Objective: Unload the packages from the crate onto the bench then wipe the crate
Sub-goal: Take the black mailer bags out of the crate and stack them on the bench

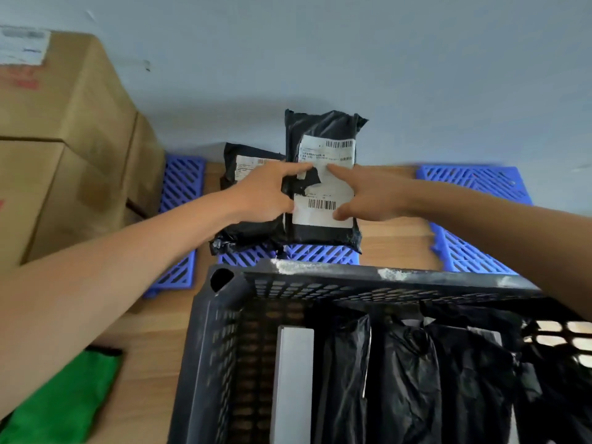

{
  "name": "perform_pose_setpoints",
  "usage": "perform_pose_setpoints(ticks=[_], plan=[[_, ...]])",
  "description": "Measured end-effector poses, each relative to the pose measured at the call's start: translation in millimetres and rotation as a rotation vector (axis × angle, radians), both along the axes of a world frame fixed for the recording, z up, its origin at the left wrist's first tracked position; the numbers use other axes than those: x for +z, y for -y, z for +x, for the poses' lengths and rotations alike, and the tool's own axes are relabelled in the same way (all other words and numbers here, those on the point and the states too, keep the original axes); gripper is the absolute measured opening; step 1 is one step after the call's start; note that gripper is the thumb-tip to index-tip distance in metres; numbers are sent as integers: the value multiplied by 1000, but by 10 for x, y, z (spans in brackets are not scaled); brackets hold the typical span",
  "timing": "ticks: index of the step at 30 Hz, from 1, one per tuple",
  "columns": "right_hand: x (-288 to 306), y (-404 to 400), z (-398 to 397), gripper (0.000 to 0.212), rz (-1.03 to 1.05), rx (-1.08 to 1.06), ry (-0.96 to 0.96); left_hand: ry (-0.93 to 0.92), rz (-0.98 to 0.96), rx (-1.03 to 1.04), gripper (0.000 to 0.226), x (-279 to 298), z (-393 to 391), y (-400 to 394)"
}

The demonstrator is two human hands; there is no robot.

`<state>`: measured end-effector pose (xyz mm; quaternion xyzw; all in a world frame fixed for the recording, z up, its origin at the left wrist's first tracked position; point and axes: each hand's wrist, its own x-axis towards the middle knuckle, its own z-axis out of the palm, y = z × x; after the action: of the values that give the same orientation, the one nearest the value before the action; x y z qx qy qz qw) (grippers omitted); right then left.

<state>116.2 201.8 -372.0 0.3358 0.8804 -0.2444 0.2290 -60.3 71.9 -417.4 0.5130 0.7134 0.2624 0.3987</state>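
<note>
Both hands are reaching out over the crate (320,283) to a black bag package (323,184) that is lying on the counter (394,238), partly on a blue plastic grid (320,253) near the wall. The left hand (266,193) is pressing on the package's left edge, with its pointing finger straight on the white label and its thumb at the side. The right hand (362,193) is lying flat on the label with its fingers spread and straight, so it is touching, not squeezing. A second black package (243,187) is sitting just beside the first one, tucked partly under the left hand. The package looks soft and puffy, like a plastic bag with something squishy inside, and it is probably light. The plastic could be a bit slippery, so holding it by both long sides, or pinching the flat sealed end, seems the safest way. More black bags (416,373) and a pale flat box (294,379) are waiting inside the crate, so the unloading is not finished. A green cloth (64,405) is lying on the counter by the left arm, most likely for the wiping.
</note>
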Motion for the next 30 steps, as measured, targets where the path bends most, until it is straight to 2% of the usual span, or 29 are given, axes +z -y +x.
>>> perform_pose_setpoints(ticks=[4, 11, 15, 22, 30], plan=[[-220, -108, -16, 99, -114, -54, 48, -26, -95, -69, 87, -216, 10, -81], [-552, -174, -57, 87, -272, -140, 43, -103, -145, -106, 85, -476, -15, -164], [-607, -225, -32, 90, -230, -127, 40, -261, -162, -123, 83, -573, -7, -193], [-684, -293, -27, 95, -176, -44, 81, -427, -162, -179, 95, -748, -37, -233], [-787, -360, -25, 104, -134, 110, 228, -512, -156, -216, 86, -933, -117, -243]])
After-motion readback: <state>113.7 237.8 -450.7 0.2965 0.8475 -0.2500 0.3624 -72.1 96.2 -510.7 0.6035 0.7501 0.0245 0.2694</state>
